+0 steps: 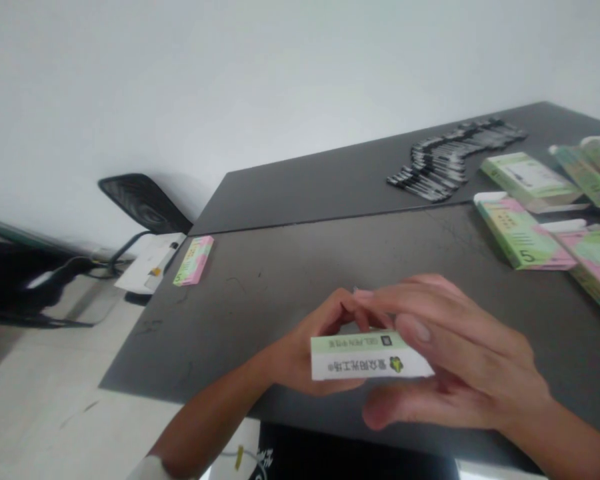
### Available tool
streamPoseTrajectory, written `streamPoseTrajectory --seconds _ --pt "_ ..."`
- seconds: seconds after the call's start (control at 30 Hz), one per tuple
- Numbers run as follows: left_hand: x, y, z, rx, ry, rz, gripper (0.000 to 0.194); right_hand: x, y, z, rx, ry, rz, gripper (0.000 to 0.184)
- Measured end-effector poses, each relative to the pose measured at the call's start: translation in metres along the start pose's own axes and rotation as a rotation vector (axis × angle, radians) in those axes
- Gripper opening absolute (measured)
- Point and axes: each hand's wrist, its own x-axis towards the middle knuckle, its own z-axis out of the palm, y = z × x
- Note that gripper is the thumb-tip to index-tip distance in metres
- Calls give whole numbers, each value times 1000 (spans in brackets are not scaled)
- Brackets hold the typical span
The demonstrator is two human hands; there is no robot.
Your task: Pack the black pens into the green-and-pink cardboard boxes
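left hand [310, 353] and right hand [460, 357] pinch a gel pen box [370, 357] (pressed tight), more boxes [523, 233] at 2 o'clock.

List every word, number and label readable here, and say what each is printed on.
"GEL PEN", upside down, on the held box.
"5" on the middle box.
"5" on the right-edge box.
"5" on the far-left box.
Too blurred to read: the Chinese line on the held box, the small print on the top box, and the print on the dark shirt.
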Motion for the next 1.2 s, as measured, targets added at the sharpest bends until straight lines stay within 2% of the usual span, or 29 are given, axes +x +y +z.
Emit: streamPoseTrajectory --seconds 0.1,0.17,0.23,0.37,0.5,0.63,0.8,0.9,1.03,1.2 --pt "-2 -3 4 -24 72 302 46 2 2 -4 -4 11 4 92" --pt "-4 -4 5 -82 108 397 48 1 4 -5 -13 7 53 87" --pt "-6 -2 3 -103 71 351 52 0 6 -5 4 6 120 73" --pt "-5 7 -4 -222 -54 104 47 -4 9 0 44 23 337 48" --pt "0 7 -7 -395 -66 37 51 -5 9 6 90 38 490 35" --pt "1 3 -5 -411 -23 -6 58 -9 11 10 112 48 533 38" --pt "0 5 -4 -321 13 -45 54 -12 16 8 108 133 492 61" --pt "1 6 -2 -265 11 -71 47 -8 15 1 89 123 475 47" --pt "0 6 0 -248 -20 -17 35 0 10 -8 17 76 485 24" --pt "-3 4 -3 -196 11 -3 48 5 9 -12 69 8 575 15"
